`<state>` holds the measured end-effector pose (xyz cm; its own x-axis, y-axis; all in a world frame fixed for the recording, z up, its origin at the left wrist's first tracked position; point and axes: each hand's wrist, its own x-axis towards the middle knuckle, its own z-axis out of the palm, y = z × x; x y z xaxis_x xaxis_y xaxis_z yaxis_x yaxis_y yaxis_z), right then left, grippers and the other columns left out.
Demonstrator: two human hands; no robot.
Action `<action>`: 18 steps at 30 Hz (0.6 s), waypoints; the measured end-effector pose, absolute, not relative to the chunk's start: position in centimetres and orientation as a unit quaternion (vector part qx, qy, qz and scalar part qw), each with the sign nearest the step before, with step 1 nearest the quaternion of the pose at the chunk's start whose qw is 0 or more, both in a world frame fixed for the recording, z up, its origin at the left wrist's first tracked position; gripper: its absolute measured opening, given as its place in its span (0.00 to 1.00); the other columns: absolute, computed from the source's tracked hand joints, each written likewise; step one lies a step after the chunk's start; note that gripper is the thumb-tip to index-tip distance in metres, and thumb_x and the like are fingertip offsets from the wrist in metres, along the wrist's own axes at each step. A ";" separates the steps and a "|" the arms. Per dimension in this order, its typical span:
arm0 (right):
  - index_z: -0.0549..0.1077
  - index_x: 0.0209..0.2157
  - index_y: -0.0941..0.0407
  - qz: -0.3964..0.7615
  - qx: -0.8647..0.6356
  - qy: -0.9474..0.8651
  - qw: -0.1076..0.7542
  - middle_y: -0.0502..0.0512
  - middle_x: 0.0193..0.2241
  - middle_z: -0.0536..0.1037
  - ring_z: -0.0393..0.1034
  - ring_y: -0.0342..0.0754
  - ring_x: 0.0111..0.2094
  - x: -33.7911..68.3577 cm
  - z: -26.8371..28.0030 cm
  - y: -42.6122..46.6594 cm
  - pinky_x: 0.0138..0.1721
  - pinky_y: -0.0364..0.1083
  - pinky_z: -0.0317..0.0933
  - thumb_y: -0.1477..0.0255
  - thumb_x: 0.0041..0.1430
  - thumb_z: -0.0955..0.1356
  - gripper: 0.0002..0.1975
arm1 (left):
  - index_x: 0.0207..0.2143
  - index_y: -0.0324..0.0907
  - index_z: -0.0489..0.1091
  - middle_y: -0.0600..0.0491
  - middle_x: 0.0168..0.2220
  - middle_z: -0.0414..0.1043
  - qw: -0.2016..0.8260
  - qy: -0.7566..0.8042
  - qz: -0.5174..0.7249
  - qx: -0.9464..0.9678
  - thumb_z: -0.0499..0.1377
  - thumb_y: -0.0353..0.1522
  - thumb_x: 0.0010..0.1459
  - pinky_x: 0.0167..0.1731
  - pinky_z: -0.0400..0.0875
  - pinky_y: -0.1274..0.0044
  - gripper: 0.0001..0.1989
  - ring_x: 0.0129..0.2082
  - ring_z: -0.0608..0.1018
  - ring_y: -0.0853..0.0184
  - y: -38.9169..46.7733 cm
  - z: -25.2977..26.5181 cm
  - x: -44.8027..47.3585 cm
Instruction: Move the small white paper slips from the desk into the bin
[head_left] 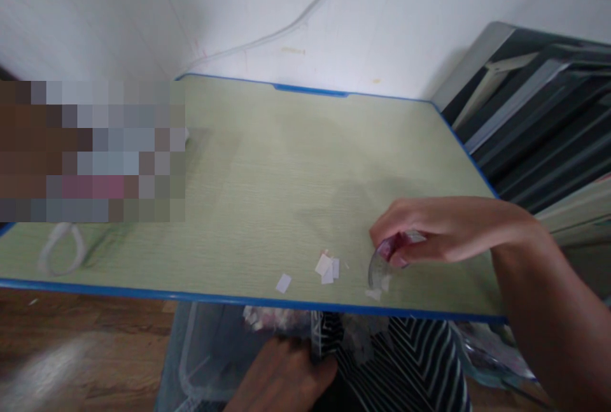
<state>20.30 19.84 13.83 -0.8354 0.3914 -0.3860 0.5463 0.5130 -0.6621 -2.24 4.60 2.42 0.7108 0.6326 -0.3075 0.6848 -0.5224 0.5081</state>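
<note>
My right hand [429,227] is closed over the right front part of the table. Its fingers grip a see-through plastic piece with a curved edge [373,269], perhaps a small cup or bag; pinkish colour shows near the fingertips. Beneath it lie white scraps [375,293]. Small white paper slips [326,268] sit in a loose pile to its left, with a single slip [283,283] apart from them. Below the table's front edge, my left hand [286,367] is over my lap, beside a clear plastic bin [191,348]. Its fingertips are hidden, so its grip is unclear.
The pale green table [267,195] has a blue rim and stands against a white wall [382,17]. A white loop [62,249] lies at the left front. Dark flat panels [539,106] lean at the right. A blurred-out area covers the left side.
</note>
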 end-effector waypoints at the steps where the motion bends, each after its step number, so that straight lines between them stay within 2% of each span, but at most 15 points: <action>1: 0.72 0.26 0.60 -0.414 0.272 0.864 0.093 0.50 0.21 0.71 0.66 0.39 0.24 20.4 13.9 19.9 0.25 0.38 0.57 0.78 0.55 0.65 0.06 | 0.42 0.45 0.71 0.49 0.37 0.74 0.304 0.379 -0.043 0.873 0.55 0.23 0.55 0.39 0.68 0.73 0.14 0.37 0.75 0.62 4.6 2.4 -2.3; 5: 0.72 0.23 0.61 -0.364 0.313 0.875 0.068 0.47 0.17 0.69 0.63 0.37 0.20 20.7 13.9 20.3 0.20 0.37 0.53 0.78 0.52 0.66 0.06 | 0.41 0.45 0.71 0.50 0.35 0.75 0.302 0.369 -0.066 0.877 0.55 0.23 0.55 0.37 0.69 0.74 0.14 0.35 0.75 0.63 4.9 2.4 -2.1; 10: 0.67 0.14 0.61 -0.344 0.328 0.872 0.117 0.44 0.11 0.61 0.54 0.34 0.15 20.7 13.6 20.0 0.16 0.37 0.43 0.79 0.48 0.68 0.12 | 0.39 0.43 0.72 0.47 0.34 0.74 0.290 0.354 -0.130 0.880 0.55 0.25 0.57 0.31 0.70 0.69 0.10 0.35 0.76 0.56 5.7 2.9 -1.5; 15: 0.67 0.14 0.62 -0.391 0.269 0.868 0.147 0.43 0.11 0.60 0.53 0.33 0.15 19.5 13.5 19.2 0.16 0.36 0.43 0.80 0.47 0.68 0.12 | 0.38 0.42 0.71 0.47 0.30 0.74 0.239 0.339 -0.114 0.903 0.55 0.26 0.56 0.27 0.70 0.71 0.08 0.29 0.76 0.57 5.6 3.5 -1.5; 18: 0.68 0.15 0.62 -0.413 0.240 0.862 0.168 0.43 0.12 0.62 0.55 0.34 0.15 18.7 13.3 19.0 0.16 0.36 0.44 0.79 0.48 0.69 0.11 | 0.39 0.43 0.71 0.48 0.30 0.74 0.248 0.323 -0.140 0.903 0.54 0.25 0.56 0.26 0.71 0.71 0.10 0.29 0.77 0.56 5.8 3.5 -1.5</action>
<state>18.74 19.04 13.29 -0.8276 0.2754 -0.4892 0.5538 0.5431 -0.6312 -1.49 5.85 3.45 0.7525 0.5130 -0.4131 0.6520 -0.6690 0.3569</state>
